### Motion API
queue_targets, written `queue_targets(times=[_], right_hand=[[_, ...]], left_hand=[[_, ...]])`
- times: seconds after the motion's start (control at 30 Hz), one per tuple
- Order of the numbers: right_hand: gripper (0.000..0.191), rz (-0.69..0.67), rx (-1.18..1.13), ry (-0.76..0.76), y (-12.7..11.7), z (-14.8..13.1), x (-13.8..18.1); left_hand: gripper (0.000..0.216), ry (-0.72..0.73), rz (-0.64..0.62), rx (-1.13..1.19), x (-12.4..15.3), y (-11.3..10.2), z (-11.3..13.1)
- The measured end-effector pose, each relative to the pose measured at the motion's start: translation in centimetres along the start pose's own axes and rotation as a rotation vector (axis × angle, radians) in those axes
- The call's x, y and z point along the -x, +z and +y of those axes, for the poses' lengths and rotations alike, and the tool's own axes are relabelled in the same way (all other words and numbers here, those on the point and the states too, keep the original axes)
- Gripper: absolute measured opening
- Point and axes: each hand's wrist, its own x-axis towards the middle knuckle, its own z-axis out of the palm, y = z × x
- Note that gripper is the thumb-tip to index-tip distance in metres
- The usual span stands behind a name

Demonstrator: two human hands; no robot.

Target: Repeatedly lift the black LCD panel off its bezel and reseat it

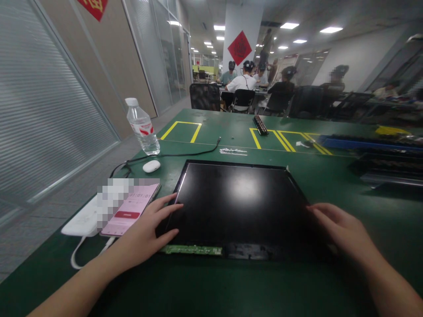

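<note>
Two bare hands at a black screen [238, 207], face up in the middle of a green table [231, 293]; its bare circuit board looks most at risk.

The left hand [149, 229] has a loose, open grip, fingers spread over the screen's left edge; hard pressing there could mark or crack the face. The right hand [342, 224] meets the right edge, but whether its grip closes on it cannot be told; an uneven hold could twist the screen. The circuit board [193, 250] lies exposed along the near edge, toward the left, so a knock or bend might damage it. Just left of the left hand, a phone [132, 211] and a power bank [82, 218] could be bumped by a sideways slip. Far left, a capped bottle [142, 128] might topple if struck.
</note>
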Motion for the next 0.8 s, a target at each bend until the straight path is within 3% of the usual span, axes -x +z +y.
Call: queue_targets(times=[0.17,0.3,0.53,0.8], right_hand=[[0.044,0.017,-0.008,-0.014,0.2,0.3,0.0],[0.043,0.001,0.006,-0.001,0.0,0.3,-0.1],[0.044,-0.022,-0.006,0.023,0.1,0.0,0.1],[0.042,-0.010,-0.027,0.004,0.2,0.2,0.0]], left_hand=[[0.054,-0.062,-0.063,0.060,-0.1,-1.0,0.8],[0.049,-0.057,0.021,0.125,0.1,-0.9,1.2],[0.044,0.063,-0.088,-0.052,-0.3,-1.6,-0.2],[0.039,0.230,-0.067,-0.163,0.1,-1.4,-0.6]])
